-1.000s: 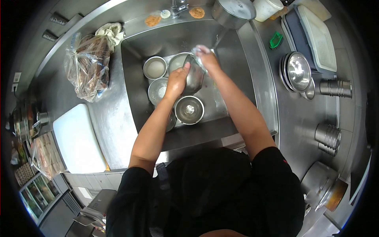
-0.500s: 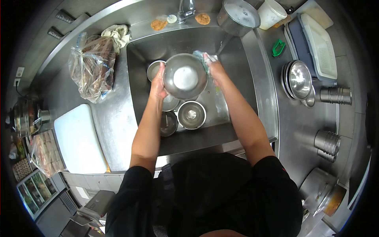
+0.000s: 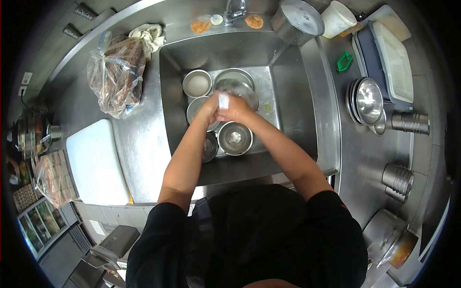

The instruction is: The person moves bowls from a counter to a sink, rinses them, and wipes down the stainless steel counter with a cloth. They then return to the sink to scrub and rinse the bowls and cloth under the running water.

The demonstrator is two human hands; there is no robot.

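Over the middle of the sink (image 3: 295,96), my left hand (image 3: 209,109) and my right hand (image 3: 236,109) are close together at the near edge of a metal bowl (image 3: 246,92). The bowl is tilted and smeared by motion. My left hand is closed at its edge. A sudsy white scrubbing cloth (image 3: 224,101) shows between the hands, and my right hand is closed on it. Under and around them in the sink are a round pan with pale liquid (image 3: 197,84), a metal bowl with a shiny bottom (image 3: 235,138), and a dark round dish (image 3: 209,147) partly behind my left forearm.
Behind the sink are a faucet (image 3: 234,15), scouring pads (image 3: 254,21) and a pot of sudsy water (image 3: 298,21). Stacked bowls (image 3: 369,101), metal cups (image 3: 410,123) and a green brush (image 3: 344,61) lie right. Left are a plastic bag (image 3: 117,77) and white cutting board (image 3: 96,161).
The bowl has gone from facing up between spread hands to tilted and lower. My right hand has moved left with the cloth, up against my left hand. The view has shifted slightly.
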